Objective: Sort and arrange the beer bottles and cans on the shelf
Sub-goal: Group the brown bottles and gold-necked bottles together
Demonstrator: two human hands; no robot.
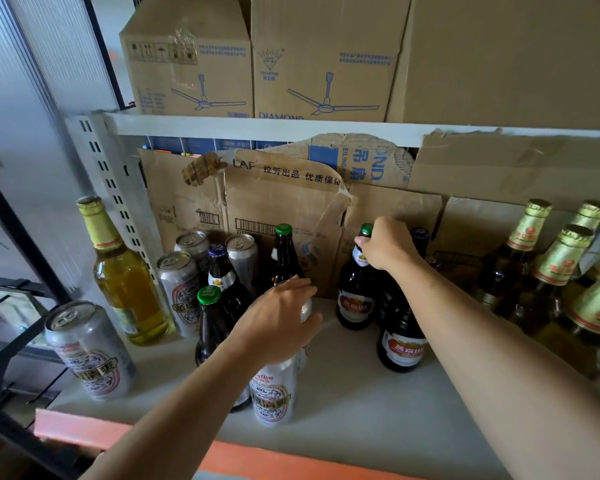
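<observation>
On the pale shelf board [354, 393] stand dark brown beer bottles, silver cans and gold-foil bottles. My right hand [388, 245] grips the neck of a dark green-capped bottle [355, 299] at the middle back. Another dark bottle [404, 341] stands in front of it, under my forearm. My left hand [278, 320] lies over the top of a silver can [274, 393] with a red and white label, fingers curled around its rim. Just left of that hand is a green-capped dark bottle [210, 323]; a taller brown bottle [284, 258] stands behind.
Several silver cans [179, 289] and a clear yellow bottle [125, 278] crowd the left; one can [90, 351] sits at the front left corner. Gold-foil bottles [551, 271] fill the right. Torn cardboard [284, 209] lines the back; boxes [319, 57] sit on the shelf above.
</observation>
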